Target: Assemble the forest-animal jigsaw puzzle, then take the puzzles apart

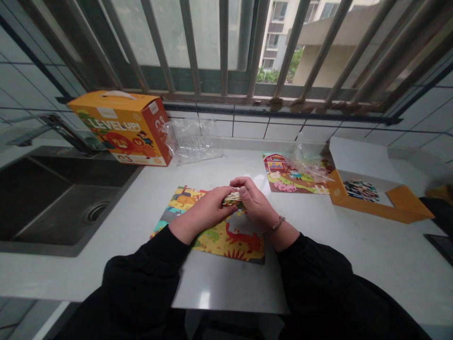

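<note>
Both hands meet over a colourful animal picture (244,238), which looks like a jigsaw puzzle and lies flat on the counter. Between them is a small stack of puzzle pieces (231,199), with pale edges showing. My left hand (214,205) curves around the stack from the left, fingers closed. From the right, my right hand (253,200) cups it, with its thumb pressed near the top. Much of the stack is hidden by the fingers. Printed on the picture under my wrists are a red animal, a spotted cat and plants.
An orange carton (130,137) stands back left beside the sink (71,203) and faucet (58,130). Clear plastic packaging (193,144) lies next to it. A farm picture (283,177) with another plastic wrapper (304,160) lies back right, near an open orange box (375,208) holding many small pieces.
</note>
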Motion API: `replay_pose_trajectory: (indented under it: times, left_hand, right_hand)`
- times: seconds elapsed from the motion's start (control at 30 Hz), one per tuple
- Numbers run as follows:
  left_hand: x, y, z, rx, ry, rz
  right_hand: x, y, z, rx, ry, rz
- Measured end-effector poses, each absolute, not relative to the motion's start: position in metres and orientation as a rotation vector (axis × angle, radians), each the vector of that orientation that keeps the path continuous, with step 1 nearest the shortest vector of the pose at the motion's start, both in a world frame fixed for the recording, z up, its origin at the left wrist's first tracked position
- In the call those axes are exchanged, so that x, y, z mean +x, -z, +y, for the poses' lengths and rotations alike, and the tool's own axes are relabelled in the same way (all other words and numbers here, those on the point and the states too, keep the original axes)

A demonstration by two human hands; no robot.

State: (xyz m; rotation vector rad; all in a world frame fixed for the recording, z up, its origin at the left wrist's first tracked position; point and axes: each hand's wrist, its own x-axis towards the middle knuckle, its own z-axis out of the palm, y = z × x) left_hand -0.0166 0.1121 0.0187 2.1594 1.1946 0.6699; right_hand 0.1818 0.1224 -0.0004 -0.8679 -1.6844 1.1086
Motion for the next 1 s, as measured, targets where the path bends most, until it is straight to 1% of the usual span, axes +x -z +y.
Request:
replay_pose_trajectory:
  times: [0.13, 0.2, 0.3, 0.4, 0.47, 0.63, 0.87, 1.0]
  left_hand:
    - [-0.017, -0.022, 0.112, 2.113, -0.708, 1.251]
    - [-0.016, -0.023, 0.111, 2.065, -0.727, 1.256]
    - [-0.012, -0.021, 0.110, 2.011, -0.747, 1.252]
    - [-0.008, -0.018, 0.110, 1.979, -0.783, 1.272]
    - [-0.009, -0.016, 0.111, 1.987, -0.792, 1.278]
    - [-0.016, -0.014, 0.110, 2.062, -0.768, 1.263]
    - [-0.038, -0.014, 0.115, 2.170, -0.635, 1.334]
    - [-0.047, -0.013, 0.122, 2.355, -0.464, 1.357]
  right_hand:
    - [0.181, 0.009, 0.127, -0.947, -1.077, -1.551]
    - [0.177, 0.010, 0.127, -0.962, -1.122, -1.573]
    - [0.169, 0.009, 0.122, -0.881, -1.221, -1.612]
    - [0.165, 0.006, 0.119, -0.814, -1.227, -1.659]
    - [0.168, 0.005, 0.120, -0.840, -1.146, -1.732]
    - [0.183, 0.007, 0.129, -0.928, -0.775, -1.998]
    - [0.193, 0.005, 0.132, -1.101, -0.653, -2.118]
    - [0.207, -0.001, 0.138, -1.269, -0.585, -1.913]
